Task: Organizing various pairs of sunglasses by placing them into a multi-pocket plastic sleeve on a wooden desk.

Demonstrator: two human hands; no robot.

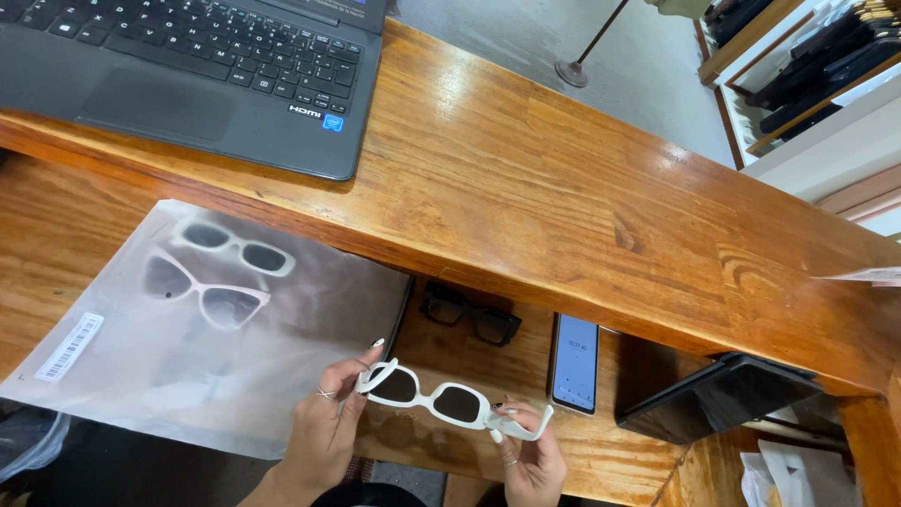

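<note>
White sunglasses [430, 397] held up over the counter [526, 178], out of the bag, one pair in hand. Left hand [324, 434] gripping the left lens end, fingers [361, 361] curled together round the frame corner. Right hand [531, 458] pinching the other end at the hinge, fingers [507, 413] closed on it, temple arm swung partly open and poking out past the right fingertips. Dark lenses facing up at the camera.

Progress, judged from layout only:
- One pair out and under handling; looks mid-stage, nothing set down finished that can be told.
- Two more white pairs [221, 272] still inside the clear plastic bag [113, 376], up and left of the left fingers, well apart from them. Untouched as far as visible.
- Black glasses [469, 314] lying loose on the lower counter level just above the held pair, between both sets of fingers and the upper ledge. Cannot tell whether done or waiting.

Around:
- Phone [574, 361] face up, screen lit, just beyond the right fingers.
- Dark tablet [718, 399] tilted, further right of the right fingers.
- Laptop [188, 75] on the upper ledge, far up-left of both hands.
- Shelves [807, 66] of dark items far up-right.
</note>
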